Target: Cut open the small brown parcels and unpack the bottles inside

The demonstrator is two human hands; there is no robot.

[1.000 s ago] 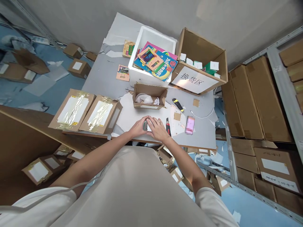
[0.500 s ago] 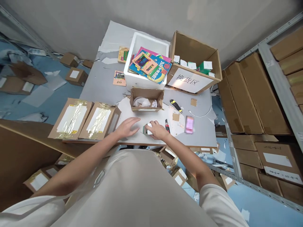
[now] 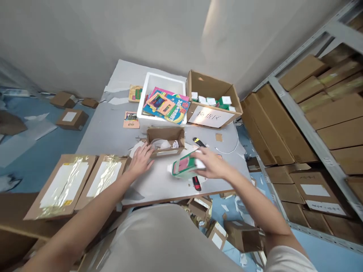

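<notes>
My right hand (image 3: 211, 162) is closed around one end of a small green and white carton (image 3: 181, 165) with a pink panel, held tilted above the table and slightly blurred. My left hand (image 3: 141, 160) has its fingers apart and holds nothing; its fingertips are at the left end of a small open cardboard box (image 3: 169, 152). Whether they touch it I cannot tell. Inside that box lie clear plastic (image 3: 160, 144) and crumpled white paper (image 3: 175, 144). Below the carton is a red and black box cutter (image 3: 196, 183).
Behind stand a white foam box (image 3: 159, 120) with colourful booklets and a larger cardboard box (image 3: 212, 81) holding green and white cartons. Two taped parcels (image 3: 82, 185) sit at the left. A yellow and black cutter (image 3: 199, 142) lies right of centre. Shelves (image 3: 309, 121) with boxes stand at the right.
My right hand has lifted the carton from the table's front edge, turning it so its pink and green side shows. My left hand has moved forward to the small box. The view has shifted.
</notes>
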